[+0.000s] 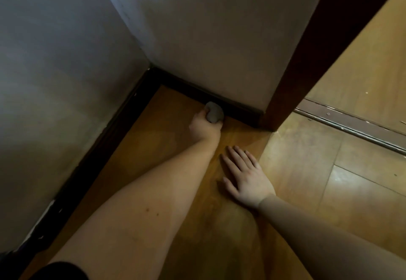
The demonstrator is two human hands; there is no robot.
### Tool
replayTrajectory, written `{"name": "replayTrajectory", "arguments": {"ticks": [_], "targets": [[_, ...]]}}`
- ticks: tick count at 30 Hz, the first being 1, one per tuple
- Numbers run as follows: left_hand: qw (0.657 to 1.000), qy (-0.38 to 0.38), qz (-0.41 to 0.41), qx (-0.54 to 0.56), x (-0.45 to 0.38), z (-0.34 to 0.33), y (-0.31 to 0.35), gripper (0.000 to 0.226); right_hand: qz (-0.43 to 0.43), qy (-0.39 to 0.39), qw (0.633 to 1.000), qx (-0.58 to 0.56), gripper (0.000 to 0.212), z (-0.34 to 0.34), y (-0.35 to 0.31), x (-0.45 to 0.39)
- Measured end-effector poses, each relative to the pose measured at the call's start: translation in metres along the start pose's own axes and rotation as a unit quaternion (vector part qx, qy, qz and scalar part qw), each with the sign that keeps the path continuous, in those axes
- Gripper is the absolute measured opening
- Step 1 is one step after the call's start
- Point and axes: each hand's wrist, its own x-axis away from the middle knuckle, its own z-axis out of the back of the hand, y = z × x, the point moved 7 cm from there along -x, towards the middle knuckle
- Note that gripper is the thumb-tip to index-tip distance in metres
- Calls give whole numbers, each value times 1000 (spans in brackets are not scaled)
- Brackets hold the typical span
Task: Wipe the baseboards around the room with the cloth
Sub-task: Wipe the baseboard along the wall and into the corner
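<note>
The left hand [205,127] clutched a balled grey cloth [214,112], pressing it against the dark baseboard [237,107] near the door frame [292,77]; the right hand [246,175] lay flat, fingers spread, on the wood floor [307,169]

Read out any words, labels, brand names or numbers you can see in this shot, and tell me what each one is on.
None: no readable text anywhere.
The crumpled grey cloth gripped by the left hand shows no label.
The dark wooden baseboard, white walls, wooden floor and metal door threshold strip carry no markings.
</note>
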Motion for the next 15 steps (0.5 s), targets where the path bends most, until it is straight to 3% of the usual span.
{"name": "replayTrajectory", "arguments": {"ticks": [4,8,15], "targets": [[997,-39,-59,-26,29,-18,9,51,-49,24,999,-2,60,3,4,11],[996,-61,-48,-40,42,-30,13,53,-100,39,994,21,59,-1,33,69],[994,-78,-78,-8,80,-54,26,46,-97,21,993,58,65,0,41,82]]}}
